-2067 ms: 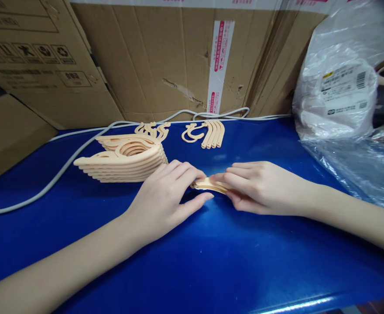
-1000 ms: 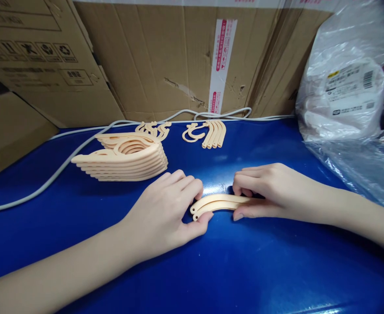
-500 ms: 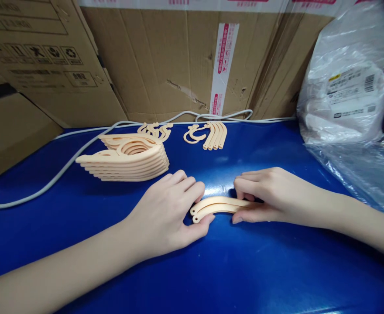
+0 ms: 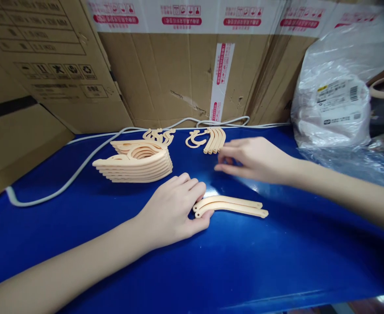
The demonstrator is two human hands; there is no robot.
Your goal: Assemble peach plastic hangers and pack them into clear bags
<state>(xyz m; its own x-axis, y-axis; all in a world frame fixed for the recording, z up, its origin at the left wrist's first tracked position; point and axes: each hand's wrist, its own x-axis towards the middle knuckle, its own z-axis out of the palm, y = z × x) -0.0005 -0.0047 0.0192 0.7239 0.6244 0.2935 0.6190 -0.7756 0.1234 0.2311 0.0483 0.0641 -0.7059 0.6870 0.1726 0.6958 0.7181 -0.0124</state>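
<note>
My left hand (image 4: 177, 211) is closed around the left ends of two curved beige hanger arms (image 4: 231, 206), thumb below and fingers above. These arms lie side by side on the blue table, their holed ends at the left. Over the table, my right hand (image 4: 244, 159) is open with bent fingers and nothing visible in it. Its fingertips are close to a row of several upright-lying hanger arms (image 4: 214, 140); whether they touch is unclear. Beside that row lie beige hooks (image 4: 196, 140). Left of my hands sits a stack of beige folding hanger pieces (image 4: 136, 163).
More S-shaped hooks (image 4: 159, 136) lie behind the stack. A white cable (image 4: 64, 185) runs along the back and left. Cardboard boxes (image 4: 166, 78) wall off the rear and left. At the right, a plastic-wrapped white roll (image 4: 337, 109) stands on crumpled film.
My right hand has let go of the two hanger arms and moved up and back toward the row of arms. My left hand stays on their left ends. The view has tilted up slightly.
</note>
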